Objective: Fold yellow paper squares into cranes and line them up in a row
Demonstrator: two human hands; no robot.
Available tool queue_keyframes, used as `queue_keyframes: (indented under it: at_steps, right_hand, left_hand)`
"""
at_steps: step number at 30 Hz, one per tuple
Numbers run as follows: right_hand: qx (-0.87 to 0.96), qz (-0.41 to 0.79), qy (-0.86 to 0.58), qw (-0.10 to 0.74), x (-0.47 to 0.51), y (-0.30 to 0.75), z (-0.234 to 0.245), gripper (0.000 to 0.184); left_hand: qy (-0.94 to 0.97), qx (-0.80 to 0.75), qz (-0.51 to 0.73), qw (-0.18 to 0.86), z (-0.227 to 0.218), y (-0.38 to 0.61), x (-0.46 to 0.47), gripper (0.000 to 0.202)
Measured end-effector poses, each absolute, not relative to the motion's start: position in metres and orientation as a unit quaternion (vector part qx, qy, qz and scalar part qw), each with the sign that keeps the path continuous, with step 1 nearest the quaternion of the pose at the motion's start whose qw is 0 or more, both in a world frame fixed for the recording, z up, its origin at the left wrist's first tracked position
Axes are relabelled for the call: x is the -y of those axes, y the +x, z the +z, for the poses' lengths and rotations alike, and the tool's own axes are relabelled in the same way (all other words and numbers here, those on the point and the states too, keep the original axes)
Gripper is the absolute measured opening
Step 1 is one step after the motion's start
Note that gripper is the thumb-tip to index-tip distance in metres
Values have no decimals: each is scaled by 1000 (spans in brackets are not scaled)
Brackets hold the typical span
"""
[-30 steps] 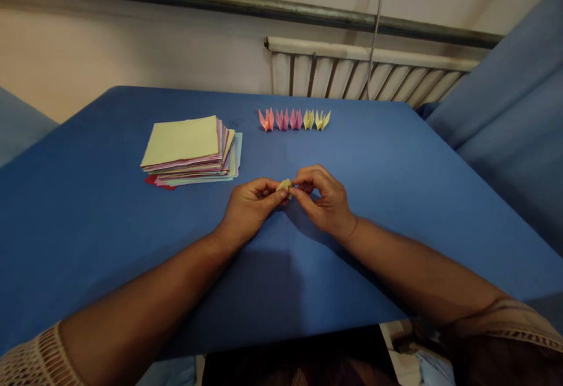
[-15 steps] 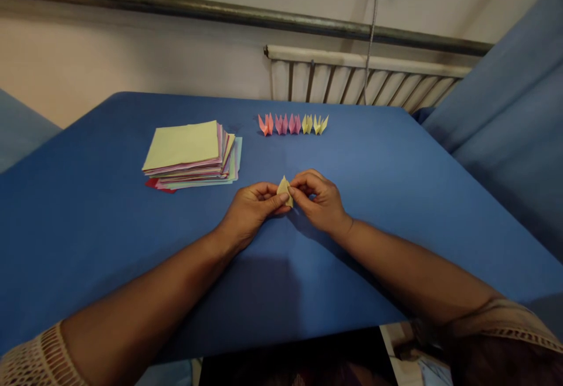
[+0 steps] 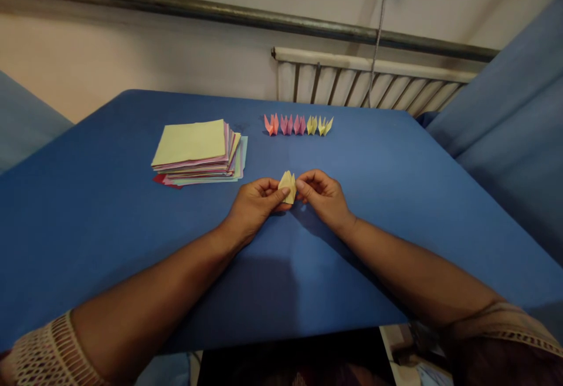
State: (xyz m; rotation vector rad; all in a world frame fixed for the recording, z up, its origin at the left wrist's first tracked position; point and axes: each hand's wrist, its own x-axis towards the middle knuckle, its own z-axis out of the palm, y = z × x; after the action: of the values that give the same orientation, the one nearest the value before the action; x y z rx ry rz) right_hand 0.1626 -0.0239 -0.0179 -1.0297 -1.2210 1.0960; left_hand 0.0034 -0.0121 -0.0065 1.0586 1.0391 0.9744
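My left hand [image 3: 255,207] pinches a small piece of folded yellow origami paper [image 3: 287,182] between thumb and fingers, over the middle of the table. The paper stands upright, with pointed flaps at its top. At its right edge, my right hand [image 3: 324,198] has thumb and forefinger closed together on the paper's side; the exact contact is hard to make out. Beyond the hands stands a row of several small folded paper cranes [image 3: 299,125], orange, purple-pink and yellow.
Left of the hands lies a thick stack of coloured paper sheets [image 3: 191,141], yellow on top. A blue cloth covers the table [image 3: 373,198]. Behind it are a radiator [image 3: 343,60] and a metal pipe [image 3: 220,12]. A blue curtain [image 3: 514,92] hangs at the right.
A pointed flap now stands apart at the paper's right side, and more of the paper shows. My right hand's fingertips have shifted from its front to its right edge. The view has turned slightly left.
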Motion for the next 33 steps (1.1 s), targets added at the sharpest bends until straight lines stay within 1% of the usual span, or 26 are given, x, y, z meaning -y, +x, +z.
queue_keyframes:
  at_steps: [5, 10, 15, 19, 23, 26, 29, 33]
  right_hand:
    - [519, 460, -440, 570, 22, 163, -21, 21]
    - [522, 472, -421, 573, 21, 165, -19, 16]
    - [518, 470, -419, 578, 22, 164, -19, 18]
    - [509, 467, -418, 590, 22, 162, -23, 21]
    - [526, 458, -417, 582, 23, 163, -26, 23]
    - [557, 413, -414, 590, 24, 166, -24, 19]
    - [621, 320, -412, 585, 24, 171, -18, 18]
    - [690, 236, -415, 544, 22, 178, -12, 3]
  left_hand:
    - [479, -455, 421, 622, -6, 5, 15, 35]
    - [459, -437, 409, 656, -5, 5, 16, 39]
    - [458, -451, 419, 641, -6, 4, 15, 33]
    - [460, -458, 423, 631, -4, 5, 16, 34]
    - [469, -462, 424, 622, -1, 6, 16, 36]
    - [508, -477, 407, 591, 1, 4, 14, 34]
    - [586, -494, 365, 528, 0, 1, 13, 29]
    - [670, -500, 311, 451, -2, -1, 14, 26]
